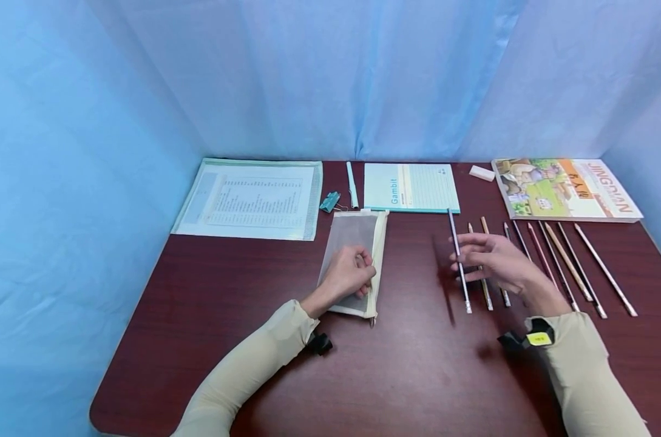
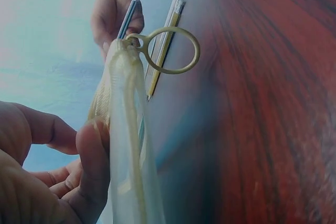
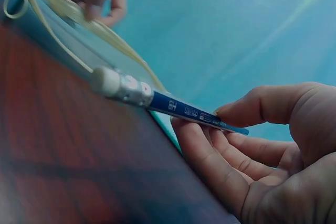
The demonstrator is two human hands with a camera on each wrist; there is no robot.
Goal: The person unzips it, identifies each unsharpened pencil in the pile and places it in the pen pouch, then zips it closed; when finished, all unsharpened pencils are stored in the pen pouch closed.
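My left hand (image 1: 348, 274) pinches the cream zip edge of a sheer mesh zip pouch (image 1: 352, 232), which lies on the table in front of me. In the left wrist view, thumb and fingers grip that edge, and a cream pull ring (image 2: 196, 51) sticks out at the pouch's end. Right of the pouch, my right hand (image 1: 491, 261) holds a dark blue pencil (image 1: 453, 233) above the table, apart from the pouch. The right wrist view shows the pencil (image 3: 178, 107) between thumb and fingers, its white eraser end towards the camera.
Several pencils (image 1: 606, 269) lie in a loose row to the right, partly behind my right hand. Along the back are a document sleeve (image 1: 248, 203), a teal binder clip (image 1: 330, 201), a capped pen (image 1: 352, 185), a Gambit notebook (image 1: 412, 188), an eraser (image 1: 482, 173) and a picture-covered book (image 1: 567, 189).
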